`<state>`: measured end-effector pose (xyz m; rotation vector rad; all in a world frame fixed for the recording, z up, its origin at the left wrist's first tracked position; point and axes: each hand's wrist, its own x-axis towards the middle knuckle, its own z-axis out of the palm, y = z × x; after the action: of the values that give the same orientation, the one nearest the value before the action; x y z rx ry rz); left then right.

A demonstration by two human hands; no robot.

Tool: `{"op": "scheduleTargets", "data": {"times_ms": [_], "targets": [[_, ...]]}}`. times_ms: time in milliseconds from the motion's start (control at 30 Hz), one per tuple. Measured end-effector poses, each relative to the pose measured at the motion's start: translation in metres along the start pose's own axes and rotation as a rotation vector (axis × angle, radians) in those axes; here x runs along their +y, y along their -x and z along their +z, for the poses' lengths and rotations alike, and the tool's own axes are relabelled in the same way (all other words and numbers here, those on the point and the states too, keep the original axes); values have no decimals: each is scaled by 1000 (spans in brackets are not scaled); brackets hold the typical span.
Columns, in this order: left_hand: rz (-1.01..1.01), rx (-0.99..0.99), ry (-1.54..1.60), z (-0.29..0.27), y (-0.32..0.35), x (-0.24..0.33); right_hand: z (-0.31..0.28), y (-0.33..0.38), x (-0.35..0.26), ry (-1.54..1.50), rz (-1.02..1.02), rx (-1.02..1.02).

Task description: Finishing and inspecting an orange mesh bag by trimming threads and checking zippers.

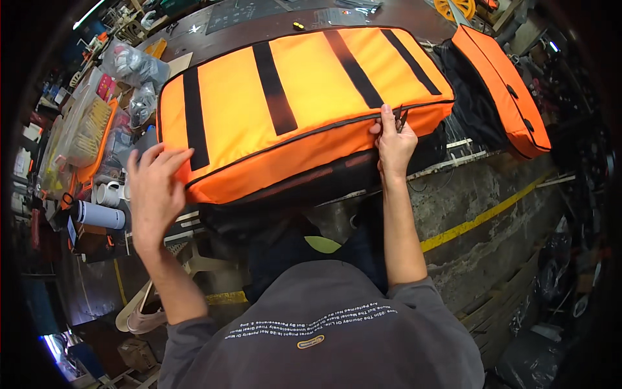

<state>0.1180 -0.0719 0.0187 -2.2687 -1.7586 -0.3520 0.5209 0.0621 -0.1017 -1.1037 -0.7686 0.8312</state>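
A large orange bag (311, 84) lies flat in front of me, with black straps across its top face and black piping along its edges. My right hand (395, 146) is closed at the bag's near edge, thumb up against the piping. A small pair of dark, pointed snips (403, 118) sticks up out of that hand. My left hand (155, 188) is at the bag's near left corner, fingers apart and slightly curled, with nothing in it. Whether its fingertips touch the fabric I cannot tell.
Another orange and black bag (502, 91) lies at the right end of the dark table (188, 42). Plastic bags (133, 61), a clear box (84, 129), mugs (109, 193) and a white tumbler (100, 215) crowd the left. A yellow line (479, 220) crosses the floor at right.
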Motion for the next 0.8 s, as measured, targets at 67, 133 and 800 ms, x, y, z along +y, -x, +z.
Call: {"op": "scheduleTargets", "data": {"times_ms": [67,133,800], "targets": [[84,50,151,-2,-22,44,-7,2,-6,59,45,-95],[171,55,333,10,-44,86,2,9,-15,92,53,-124],[224,90,457,92,-168,197,-4,9,28,-250,81,-274]]}}
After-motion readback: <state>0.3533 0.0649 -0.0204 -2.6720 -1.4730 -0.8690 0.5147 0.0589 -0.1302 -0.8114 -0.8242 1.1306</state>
